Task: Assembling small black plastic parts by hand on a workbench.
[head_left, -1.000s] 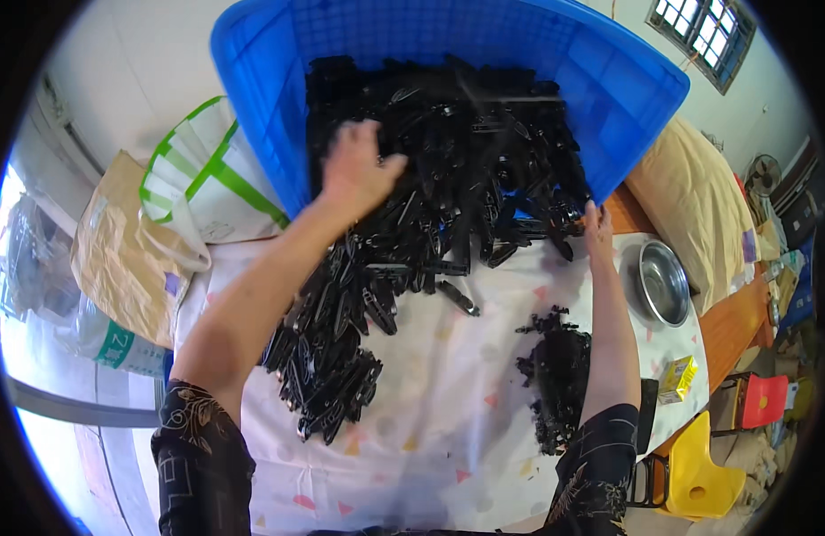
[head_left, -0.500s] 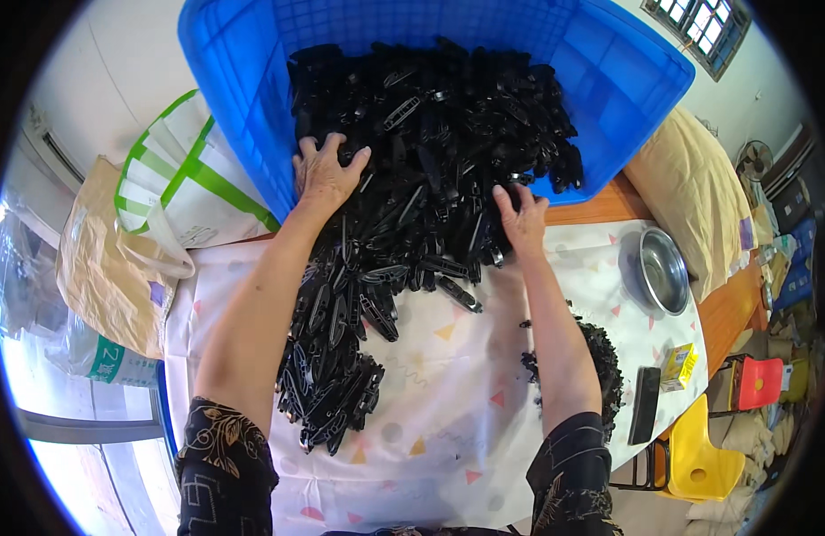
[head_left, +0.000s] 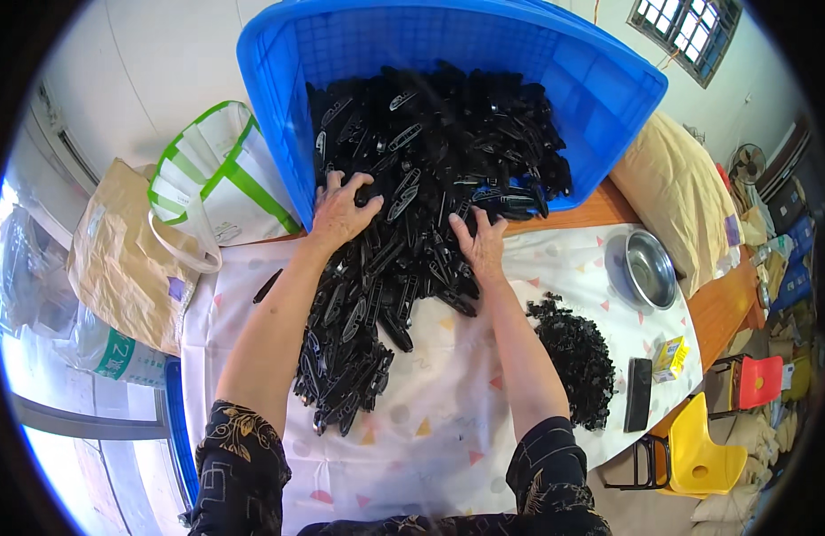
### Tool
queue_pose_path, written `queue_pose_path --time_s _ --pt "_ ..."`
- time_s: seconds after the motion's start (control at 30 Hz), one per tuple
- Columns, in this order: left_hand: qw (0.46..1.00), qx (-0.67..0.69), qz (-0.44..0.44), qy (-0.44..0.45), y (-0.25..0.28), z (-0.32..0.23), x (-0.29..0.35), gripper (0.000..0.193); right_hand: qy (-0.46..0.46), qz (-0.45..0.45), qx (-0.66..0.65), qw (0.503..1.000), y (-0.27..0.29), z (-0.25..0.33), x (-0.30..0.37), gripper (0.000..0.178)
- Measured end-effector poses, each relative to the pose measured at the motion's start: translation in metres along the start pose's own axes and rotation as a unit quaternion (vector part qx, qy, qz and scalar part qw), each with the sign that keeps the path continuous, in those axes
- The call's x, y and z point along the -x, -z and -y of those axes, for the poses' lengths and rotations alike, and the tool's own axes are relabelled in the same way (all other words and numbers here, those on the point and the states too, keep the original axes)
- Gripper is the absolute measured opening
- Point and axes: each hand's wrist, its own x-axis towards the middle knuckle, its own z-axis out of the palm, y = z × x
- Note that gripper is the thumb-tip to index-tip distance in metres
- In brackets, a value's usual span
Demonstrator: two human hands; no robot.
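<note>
Both hands, left hand (head_left: 341, 210) and right hand (head_left: 480, 246), rest open-palmed on black clips (head_left: 403, 259) (blue crate (head_left: 600, 89) tipped).

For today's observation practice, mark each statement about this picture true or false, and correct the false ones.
1. Both hands rest on the heap of black clips spilling out of the blue crate. True: the left hand and right hand both lie flat on it.
2. The crate stands upright on the table. False: it is tipped on its side, its opening toward the person.
3. A metal bowl sits on the tablecloth to the person's right. True.
4. The chair beside the table is blue. False: it is yellow.
5. A smaller pile of black pieces lies apart from the main heap, by the right forearm. True.
</note>
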Motion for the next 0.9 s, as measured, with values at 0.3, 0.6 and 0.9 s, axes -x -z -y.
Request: queue_pose_path --time_s 0.3,0.6,0.9 --pt "0.996 -0.005 -0.037 -0.075 0.014 -0.022 0.046 0.038 0.079 0.006 -0.058 0.995 0.008 -0.009 0.025 0.047" --pt "0.997 0.077 0.01 0.024 0.049 -0.021 0.125 0.042 0.174 0.149 -0.08 0.97 0.028 0.031 0.069 0.028" --pt "0.997 0.053 0.06 -0.023 0.093 -0.03 0.173 0.044 0.256 0.192 -0.169 0.932 0.051 0.053 0.098 0.022"
